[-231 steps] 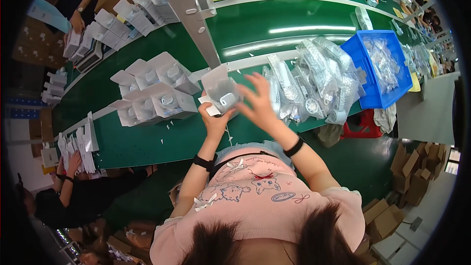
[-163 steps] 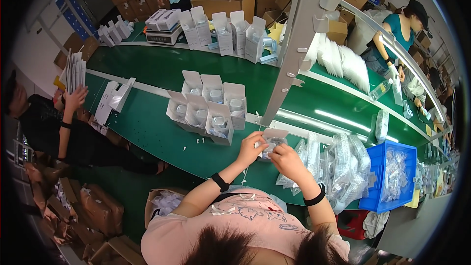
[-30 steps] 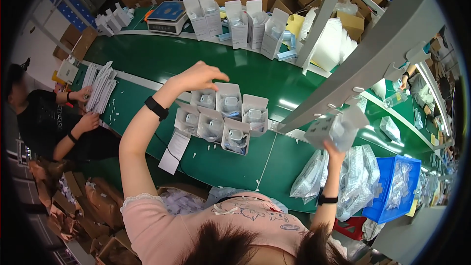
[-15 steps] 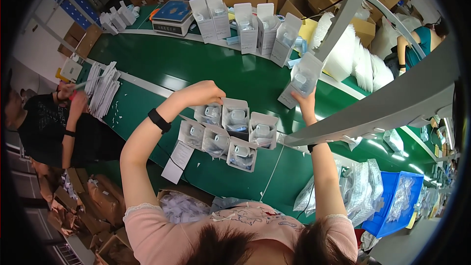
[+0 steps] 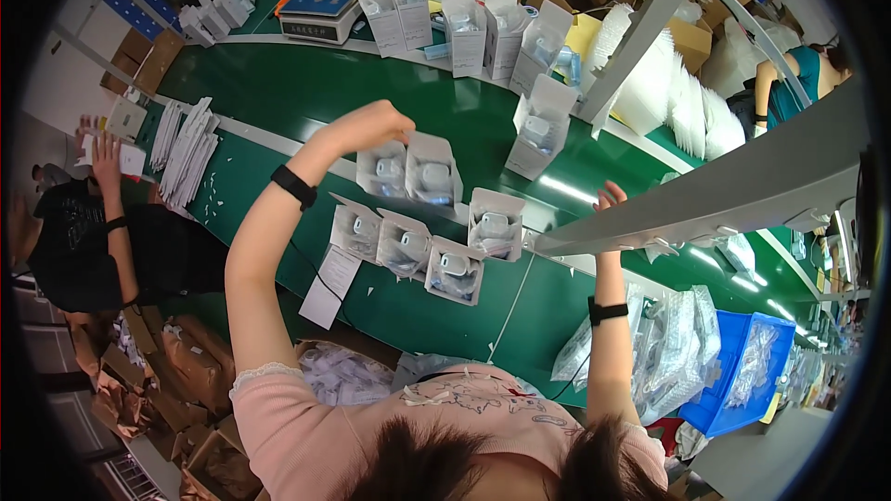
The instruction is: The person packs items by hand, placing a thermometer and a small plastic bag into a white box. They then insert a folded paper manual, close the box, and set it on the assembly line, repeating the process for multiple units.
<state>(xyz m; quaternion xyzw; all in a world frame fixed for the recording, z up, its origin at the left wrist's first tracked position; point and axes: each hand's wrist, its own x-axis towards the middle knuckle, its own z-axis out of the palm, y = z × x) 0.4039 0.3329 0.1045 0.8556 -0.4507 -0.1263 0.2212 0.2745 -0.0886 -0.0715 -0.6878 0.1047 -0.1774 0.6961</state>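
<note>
My left hand is closed over the top edge of open white boxes, a left white box and a right white box side by side, each with a pale device in clear wrapping inside. Its fingertips are partly hidden. Nearer to me stand several more open white boxes with similar wrapped devices. To the right, my right hand is off the table's boxes, its visible fingers apart and empty, partly behind a grey metal beam. An upright open white box stands just left of it.
A row of open white boxes lines the far strip beside a weighing scale. The grey beam crosses the right side. A blue bin and bubble bags lie right. A co-worker is at left.
My left hand has moved forward, and two boxes have parted from the near group. My right hand has let go of the upright box, now standing farther forward and left, and drawn back.
</note>
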